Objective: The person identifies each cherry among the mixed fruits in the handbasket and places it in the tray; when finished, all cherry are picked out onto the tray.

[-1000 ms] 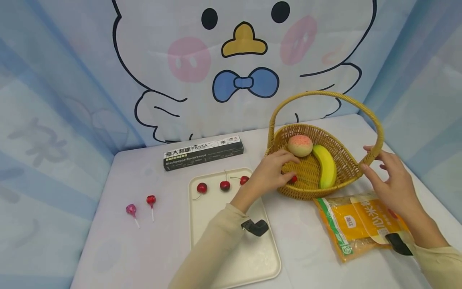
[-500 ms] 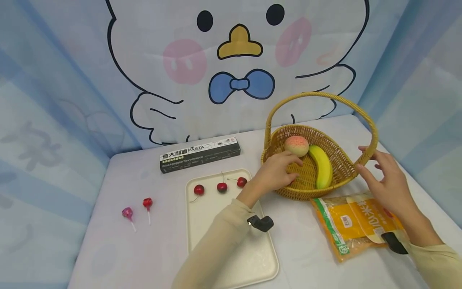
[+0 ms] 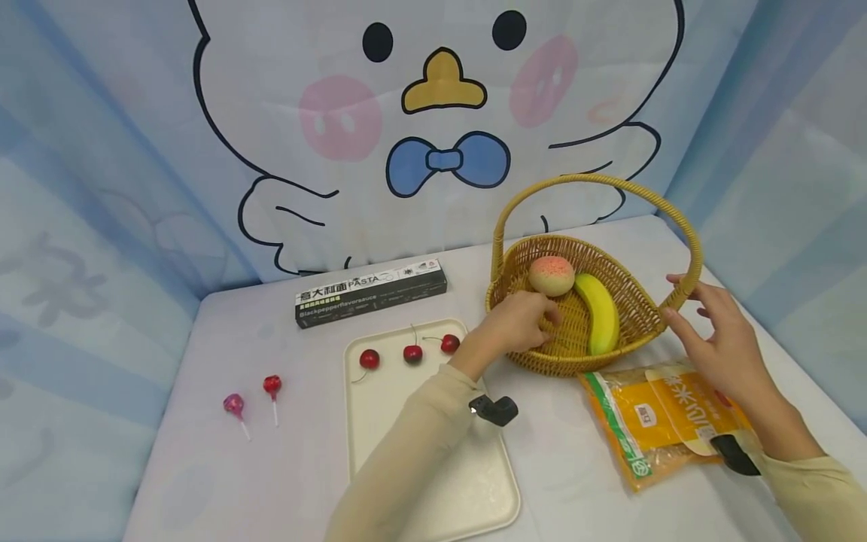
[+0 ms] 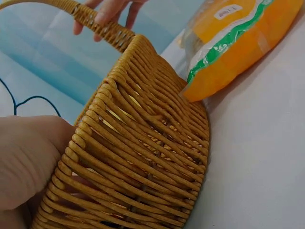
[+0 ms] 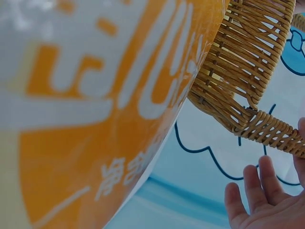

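Observation:
The wicker basket (image 3: pixel 637 305) stands at the back right with a peach (image 3: pixel 552 275) and a banana (image 3: pixel 599 315) inside. My left hand (image 3: pixel 518 322) reaches over its near left rim, fingers bent toward the bottom. Whether those fingers hold anything I cannot tell; in the left wrist view the basket wall (image 4: pixel 138 143) hides the fingertips. At the right end, my right hand (image 3: pixel 721 339) pinches the foot of the basket handle (image 3: pixel 689 275) between thumb and fingers. Several of its other fingers (image 5: pixel 255 188) are spread in the right wrist view.
Three cherries (image 3: pixel 412 354) lie at the far end of a cream tray (image 3: pixel 497 512). Behind it is a black pasta box (image 3: pixel 371 293). Two lollipops, one pink (image 3: pixel 233 405) and one red (image 3: pixel 272 385), lie left. An orange grain bag (image 3: pixel 667 421) lies before the basket.
A small red thing beside the left thumb inside the basket is now out of sight. The left fingers have bent more. The right hand stays at the handle; the whole view has shifted slightly.

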Demonstrator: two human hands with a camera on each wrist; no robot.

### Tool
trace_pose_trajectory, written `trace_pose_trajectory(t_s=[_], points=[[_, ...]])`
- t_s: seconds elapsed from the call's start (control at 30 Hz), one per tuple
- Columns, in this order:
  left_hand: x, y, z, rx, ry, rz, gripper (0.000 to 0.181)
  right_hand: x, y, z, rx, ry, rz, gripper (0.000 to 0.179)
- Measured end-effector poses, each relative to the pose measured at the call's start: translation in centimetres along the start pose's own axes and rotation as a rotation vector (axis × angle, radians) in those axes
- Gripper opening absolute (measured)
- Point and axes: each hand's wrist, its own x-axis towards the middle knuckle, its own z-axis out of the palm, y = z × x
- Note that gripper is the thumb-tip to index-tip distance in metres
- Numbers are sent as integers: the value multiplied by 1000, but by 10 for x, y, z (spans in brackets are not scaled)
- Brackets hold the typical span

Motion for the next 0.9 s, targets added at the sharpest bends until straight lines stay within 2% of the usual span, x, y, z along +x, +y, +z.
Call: trace_pose_trajectory(t_s=[0.23, 0.4, 0.57, 0.7, 0.9], points=[[5, 2, -3, -28, -96, -30, 24, 1, 0, 1, 1, 10, -13, 53], [8, 2, -2, -29, -133, -33, 24, 0, 0, 1, 4, 12, -17, 53], [14, 3, 2, -16, -126, -30, 23, -1, 0, 2, 4, 15, -20, 53], [16, 4, 3, -40, -117, -40, 22, -1, -1, 3, -1, 17, -28, 53], [15, 5, -1, -64, -24, -7, 18, 0, 1, 2, -5, 19, -21, 52]])
